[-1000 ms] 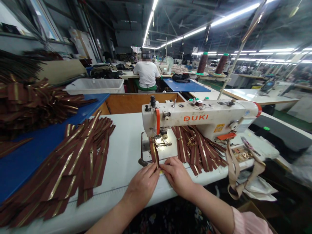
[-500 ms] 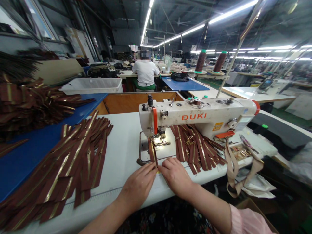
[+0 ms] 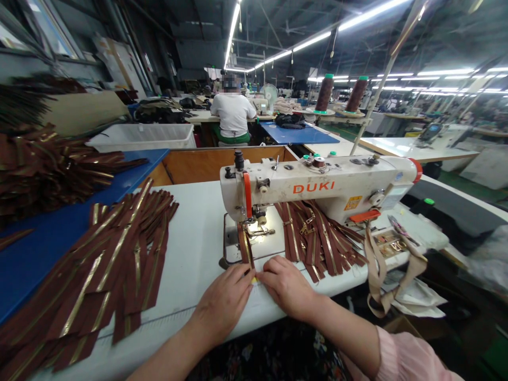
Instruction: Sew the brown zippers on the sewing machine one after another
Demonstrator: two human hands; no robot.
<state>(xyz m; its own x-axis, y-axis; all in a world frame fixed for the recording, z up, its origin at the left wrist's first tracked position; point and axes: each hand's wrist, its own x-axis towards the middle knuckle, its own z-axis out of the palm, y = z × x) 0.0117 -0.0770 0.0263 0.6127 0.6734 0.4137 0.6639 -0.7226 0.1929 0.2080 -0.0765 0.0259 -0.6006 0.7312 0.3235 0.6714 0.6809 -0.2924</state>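
**Hand Position at the Sewing Machine Needle Plate**

The left hand and the right hand lay side by side on the white surface, just in front of the DUKI sewing machine. Their fingertips met at the near end of a brown zipper strip. The strip ran from the presser foot back toward the hands, flat on the needle plate.

Grip state: the fingers of each hand were held close together with the tips down on the strip end. Whether either grip pinched the strip between thumb and finger could not be told.

A loose heap of brown zippers lay under the machine arm, just right of the needle. A larger fan of brown zippers lay well to the left, overlapping the blue surface. A beige strap hung over the surface edge to the right. Two brown thread cones stood behind the machine. Farther back, a person in a white shirt sat facing away.
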